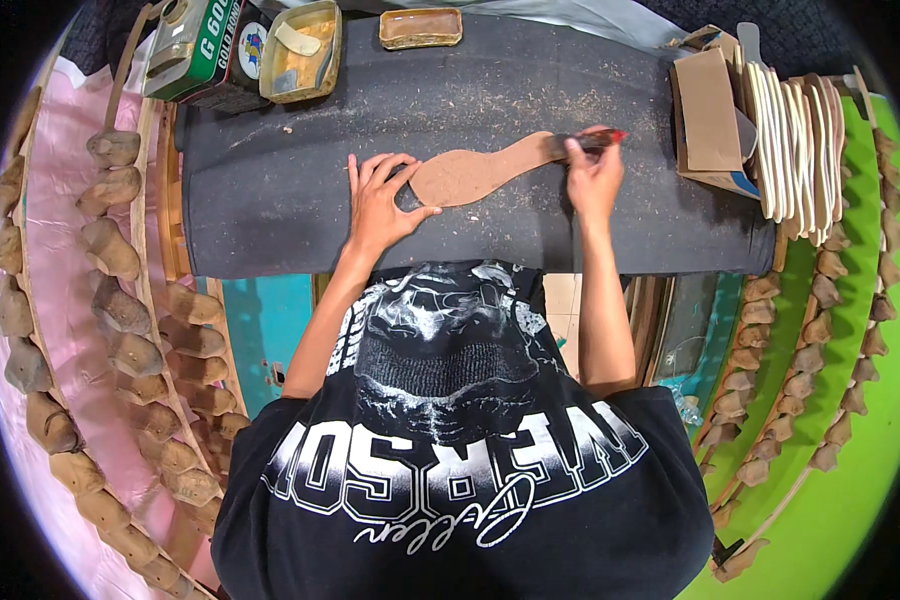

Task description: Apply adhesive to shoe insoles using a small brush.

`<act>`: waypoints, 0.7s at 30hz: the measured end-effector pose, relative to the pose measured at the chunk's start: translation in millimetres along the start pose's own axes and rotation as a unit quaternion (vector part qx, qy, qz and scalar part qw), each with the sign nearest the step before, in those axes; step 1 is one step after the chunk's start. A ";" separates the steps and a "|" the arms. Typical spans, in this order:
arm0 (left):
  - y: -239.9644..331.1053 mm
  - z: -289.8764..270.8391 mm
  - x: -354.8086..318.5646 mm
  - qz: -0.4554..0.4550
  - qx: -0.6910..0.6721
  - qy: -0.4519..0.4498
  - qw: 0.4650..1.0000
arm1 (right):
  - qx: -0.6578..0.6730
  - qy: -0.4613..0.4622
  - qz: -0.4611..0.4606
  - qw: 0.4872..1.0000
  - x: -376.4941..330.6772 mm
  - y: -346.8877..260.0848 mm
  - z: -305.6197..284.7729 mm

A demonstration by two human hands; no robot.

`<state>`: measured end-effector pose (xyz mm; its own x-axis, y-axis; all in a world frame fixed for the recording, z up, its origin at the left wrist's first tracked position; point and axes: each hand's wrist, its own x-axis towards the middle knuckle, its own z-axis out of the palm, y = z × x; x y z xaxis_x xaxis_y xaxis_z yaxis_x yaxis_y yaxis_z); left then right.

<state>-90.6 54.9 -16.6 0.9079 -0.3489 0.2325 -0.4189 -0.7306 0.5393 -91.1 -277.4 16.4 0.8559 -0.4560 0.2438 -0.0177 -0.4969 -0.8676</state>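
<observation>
A tan sole-shaped piece, an insole (475, 175), lies flat on the dark cloth of the table (300, 220), its broad rounded end to the left and its narrower end to the upper right. Around the broad end, the thumb and forefinger of my left hand (375, 200) press at its edges, while the other fingers are spread on the cloth. My right hand (594, 178) grips a dark slim tool with a red end (600, 140) over the narrow end. Motion blurs this tool, and its exact kind cannot be made out.
Back left stand a green and black metal can (210, 55) and a tub (315, 80) with yellowish residue and a scraper-like piece. A shallow brown dish (420, 28) sits at the far edge. At right, a cardboard box (708, 115) adjoins upright soles (795, 150). Shoe lasts (115, 250) line side racks.
</observation>
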 end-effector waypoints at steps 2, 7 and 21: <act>-0.3 0.8 -0.6 -0.001 -0.003 0.001 1.000 | -0.048 0.008 -0.022 0.999 -1.8 -11.8 -2.1; -3.4 5.3 -0.8 0.001 0.002 0.007 1.000 | -0.133 -0.150 -0.254 0.946 -66.8 -62.1 39.4; 0.9 2.2 1.3 -0.008 0.003 0.006 1.000 | -0.193 -0.058 -0.167 0.965 -31.4 -28.7 17.3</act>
<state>-89.8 52.5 -17.5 0.9142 -0.3307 0.2342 -0.4052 -0.7392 0.5380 -108.6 -236.0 26.1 0.8993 -0.1480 0.4116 0.0973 -0.8498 -0.5181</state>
